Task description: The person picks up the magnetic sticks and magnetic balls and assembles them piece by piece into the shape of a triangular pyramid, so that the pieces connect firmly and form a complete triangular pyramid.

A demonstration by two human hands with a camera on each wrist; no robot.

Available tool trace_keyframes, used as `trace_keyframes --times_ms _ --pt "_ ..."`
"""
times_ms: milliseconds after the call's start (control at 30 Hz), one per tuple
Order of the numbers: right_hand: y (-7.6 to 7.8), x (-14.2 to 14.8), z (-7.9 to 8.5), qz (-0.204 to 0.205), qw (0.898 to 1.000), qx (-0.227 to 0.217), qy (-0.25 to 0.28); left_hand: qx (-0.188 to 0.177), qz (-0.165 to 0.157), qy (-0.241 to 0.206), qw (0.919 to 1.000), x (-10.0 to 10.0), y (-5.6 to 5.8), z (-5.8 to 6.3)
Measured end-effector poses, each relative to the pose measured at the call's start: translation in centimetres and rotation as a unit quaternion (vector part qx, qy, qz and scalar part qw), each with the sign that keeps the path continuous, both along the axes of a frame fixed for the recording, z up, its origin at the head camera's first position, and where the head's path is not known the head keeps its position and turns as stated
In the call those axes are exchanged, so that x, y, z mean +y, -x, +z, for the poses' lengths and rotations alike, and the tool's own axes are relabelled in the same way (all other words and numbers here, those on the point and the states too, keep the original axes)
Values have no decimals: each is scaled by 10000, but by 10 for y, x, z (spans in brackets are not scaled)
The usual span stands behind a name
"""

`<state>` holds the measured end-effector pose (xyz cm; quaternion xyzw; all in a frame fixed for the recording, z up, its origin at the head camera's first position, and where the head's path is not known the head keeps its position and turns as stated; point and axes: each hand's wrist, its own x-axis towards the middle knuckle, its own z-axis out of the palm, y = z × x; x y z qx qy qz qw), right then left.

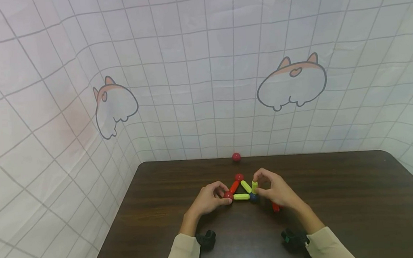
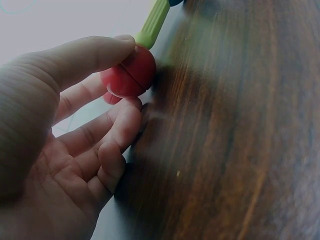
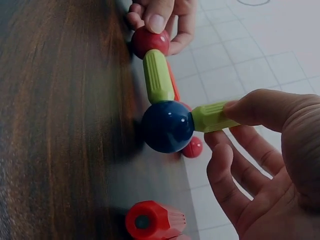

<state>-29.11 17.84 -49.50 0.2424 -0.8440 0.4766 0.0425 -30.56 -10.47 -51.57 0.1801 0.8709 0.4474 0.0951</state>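
A flat triangle of toy rods and balls lies on the table. My left hand pinches its left red ball between thumb and fingers. From that ball a yellow-green rod runs to a dark blue ball, and a red rod runs to the far red ball. A second yellow-green rod joins the far ball and the blue one. My right hand pinches an upright yellow-green rod, whose lower end touches the blue ball.
Beneath my right hand lies a red rod, its dark round end showing in the right wrist view. A loose red ball sits at the far edge of the dark wooden table. Behind it hangs a white gridded cloth.
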Motion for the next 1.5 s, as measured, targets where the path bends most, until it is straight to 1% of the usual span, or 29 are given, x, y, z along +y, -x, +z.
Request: trace_keyframes --times_ms 533,833,1100,1233,1433,1500 --pt "-2 0 2 58 9998 -164 67 -23 -6 41 10000 -1 0 0" --pt "-3 3 3 230 9995 -201 32 -14 -37 -39 10000 0 0 0" --pt "-3 7 6 366 9991 -193 -2 27 13 33 10000 -1 0 0" --pt "-2 13 8 216 9993 -286 -63 42 29 38 10000 -2 0 0" --pt "-2 28 12 66 9981 -605 17 41 40 -11 10000 -3 -1 0" --pt "-3 34 12 0 9977 -666 -90 26 42 -37 10000 -3 -1 0"
